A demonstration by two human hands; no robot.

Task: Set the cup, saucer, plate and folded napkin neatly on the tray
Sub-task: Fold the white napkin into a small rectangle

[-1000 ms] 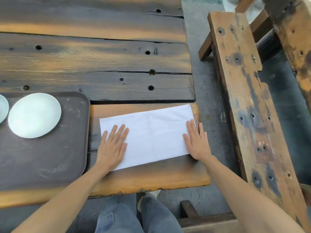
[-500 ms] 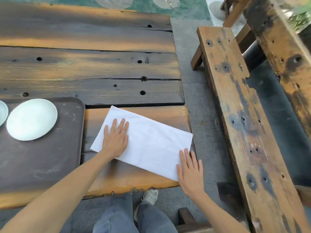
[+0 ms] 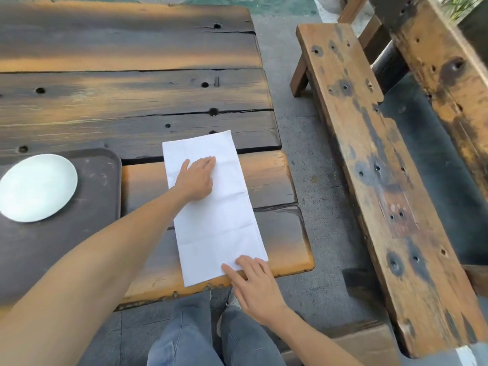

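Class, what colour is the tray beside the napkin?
The tray is dark brown, seen best in the head view.

**Legible Markings: None Found**

No text, label, brand, number or sign can be read on any surface in view.
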